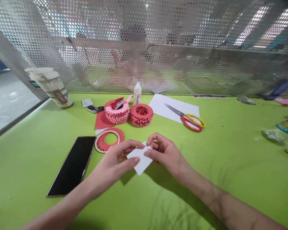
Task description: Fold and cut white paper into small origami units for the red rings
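Note:
A small white paper square (141, 163) is held with one corner pointing down, above the green table (124, 204). My left hand (122, 156) pinches its left side, thumb on top. On the right side, my right hand (162, 151) is closed on the same paper near its upper corner, the thumb pressing its face. Beyond my left hand lie a pink toothed ring and a white ring (97, 143). Two stacked folded-paper rings, one pink (117, 116) and one red (142, 119), stand farther back.
A black phone (73, 166) lies at left. Scissors (190, 121) rest partly on a white sheet (158, 107). A small bottle (137, 92) stands behind the rings, a cup (54, 88) at the back left, and a perforated metal screen (158, 70) runs along the back.

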Demonstrator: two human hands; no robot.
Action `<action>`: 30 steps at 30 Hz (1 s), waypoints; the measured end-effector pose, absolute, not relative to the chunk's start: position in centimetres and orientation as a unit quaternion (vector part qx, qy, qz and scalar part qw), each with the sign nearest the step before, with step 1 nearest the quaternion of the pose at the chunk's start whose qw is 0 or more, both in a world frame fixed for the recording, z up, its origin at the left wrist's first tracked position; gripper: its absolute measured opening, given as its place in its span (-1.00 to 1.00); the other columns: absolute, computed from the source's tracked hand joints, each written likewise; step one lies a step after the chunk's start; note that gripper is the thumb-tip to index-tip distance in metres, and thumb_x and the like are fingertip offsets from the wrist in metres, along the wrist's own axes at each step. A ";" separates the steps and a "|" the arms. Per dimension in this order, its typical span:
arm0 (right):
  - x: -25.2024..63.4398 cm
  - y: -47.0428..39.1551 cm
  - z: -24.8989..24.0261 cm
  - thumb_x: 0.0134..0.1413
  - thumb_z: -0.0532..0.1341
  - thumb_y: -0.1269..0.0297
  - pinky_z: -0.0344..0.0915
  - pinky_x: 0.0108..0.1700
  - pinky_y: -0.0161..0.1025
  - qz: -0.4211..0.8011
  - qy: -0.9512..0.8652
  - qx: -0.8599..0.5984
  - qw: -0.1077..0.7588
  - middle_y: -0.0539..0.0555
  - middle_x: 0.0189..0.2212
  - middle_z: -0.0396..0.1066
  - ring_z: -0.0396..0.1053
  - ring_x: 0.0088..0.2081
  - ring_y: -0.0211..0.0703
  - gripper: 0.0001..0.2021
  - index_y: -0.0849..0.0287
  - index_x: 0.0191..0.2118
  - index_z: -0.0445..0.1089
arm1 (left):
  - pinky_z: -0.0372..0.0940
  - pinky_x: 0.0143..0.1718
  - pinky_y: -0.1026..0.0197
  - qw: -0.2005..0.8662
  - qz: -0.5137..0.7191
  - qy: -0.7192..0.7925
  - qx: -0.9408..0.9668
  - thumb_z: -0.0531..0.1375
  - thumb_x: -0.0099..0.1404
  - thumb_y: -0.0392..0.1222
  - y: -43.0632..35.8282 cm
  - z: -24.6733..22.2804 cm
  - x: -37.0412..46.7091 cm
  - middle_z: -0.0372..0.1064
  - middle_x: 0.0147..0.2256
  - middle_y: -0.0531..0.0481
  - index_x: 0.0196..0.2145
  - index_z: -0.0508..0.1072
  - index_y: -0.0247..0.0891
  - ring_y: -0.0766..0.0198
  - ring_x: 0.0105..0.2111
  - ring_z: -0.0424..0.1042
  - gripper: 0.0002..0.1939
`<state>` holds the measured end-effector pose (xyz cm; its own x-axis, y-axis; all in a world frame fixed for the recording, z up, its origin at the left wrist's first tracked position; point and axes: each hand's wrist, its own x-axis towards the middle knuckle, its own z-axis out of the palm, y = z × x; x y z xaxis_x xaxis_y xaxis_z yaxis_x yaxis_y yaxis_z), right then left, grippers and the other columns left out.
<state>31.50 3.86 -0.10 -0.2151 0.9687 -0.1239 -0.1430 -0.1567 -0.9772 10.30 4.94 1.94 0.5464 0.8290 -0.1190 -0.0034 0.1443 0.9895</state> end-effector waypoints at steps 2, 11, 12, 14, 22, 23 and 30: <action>31.6 3.9 -0.3 -0.02 0.56 0.07 0.11 -0.52 -0.38 0.637 -0.472 -0.433 0.429 -0.19 -0.57 0.25 0.17 -0.55 -0.33 -0.55 0.11 -0.26 0.31 | 0.32 -0.21 0.29 0.684 0.339 0.356 0.539 0.38 0.36 -0.15 5.3 1.8 10.2 0.52 -0.23 0.02 0.03 0.53 -0.18 0.26 -0.23 0.48 -0.69; 32.0 3.8 -1.1 0.00 0.50 0.44 0.36 -0.34 -0.33 0.689 -0.494 -0.370 0.380 -0.11 -0.38 0.50 0.45 -0.40 -0.26 -0.51 0.09 -0.01 0.32 | 0.21 -0.36 0.32 0.677 0.284 0.368 0.570 0.36 0.36 -0.23 5.2 1.9 10.3 0.38 -0.37 0.17 0.17 0.39 -0.11 0.36 -0.38 0.34 -0.54; 31.8 3.7 -1.1 -0.01 0.49 0.46 0.37 -0.34 -0.32 0.689 -0.488 -0.373 0.383 -0.13 -0.42 0.49 0.45 -0.42 -0.26 -0.52 0.09 -0.02 0.31 | 0.22 -0.36 0.31 0.669 0.303 0.377 0.564 0.36 0.36 -0.20 5.2 1.8 10.4 0.39 -0.36 0.16 0.18 0.38 -0.11 0.35 -0.38 0.35 -0.53; 31.3 3.6 -0.9 -0.03 0.48 0.47 0.36 -0.34 -0.33 0.675 -0.467 -0.387 0.421 -0.15 -0.45 0.49 0.45 -0.42 -0.25 -0.51 0.08 -0.03 0.28 | 0.27 -0.33 0.28 0.651 0.350 0.391 0.548 0.37 0.34 -0.16 5.3 1.6 10.5 0.42 -0.32 0.14 0.18 0.34 -0.12 0.31 -0.35 0.41 -0.50; 30.6 2.9 -0.4 0.06 0.46 0.30 0.30 -0.33 -0.28 0.569 -0.498 -0.462 0.464 -0.05 -0.36 0.49 0.41 -0.36 -0.19 -0.69 0.10 -0.10 0.43 | 0.34 -0.23 0.22 0.469 0.368 0.475 0.647 0.35 0.31 -0.18 5.1 1.1 10.6 0.58 -0.30 0.12 0.08 0.43 -0.09 0.21 -0.28 0.54 -0.60; 30.7 2.9 -0.3 0.10 0.45 0.26 0.28 -0.33 -0.27 0.537 -0.525 -0.475 0.459 -0.01 -0.34 0.47 0.39 -0.34 -0.18 -0.78 0.13 -0.15 0.50 | 0.31 -0.27 0.24 0.424 0.367 0.484 0.672 0.36 0.30 -0.19 4.9 1.2 10.5 0.57 -0.33 0.14 0.06 0.46 -0.09 0.24 -0.32 0.51 -0.61; 30.8 2.3 0.2 0.23 0.36 0.26 0.15 -0.46 -0.29 0.421 -0.590 -0.514 0.459 -0.05 -0.56 0.41 0.25 -0.51 -0.24 -0.87 0.11 -0.24 0.70 | 0.19 -0.39 0.30 0.257 0.383 0.415 0.784 0.28 0.31 -0.34 4.3 2.0 10.3 0.43 -0.42 0.10 -0.32 0.63 -0.17 0.34 -0.42 0.35 -0.87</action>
<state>30.77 2.25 0.18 -0.0504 0.9929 0.1076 0.2203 0.1162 -0.9685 10.29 4.30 2.02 0.3630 0.8474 0.3876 0.4534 -0.5240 0.7210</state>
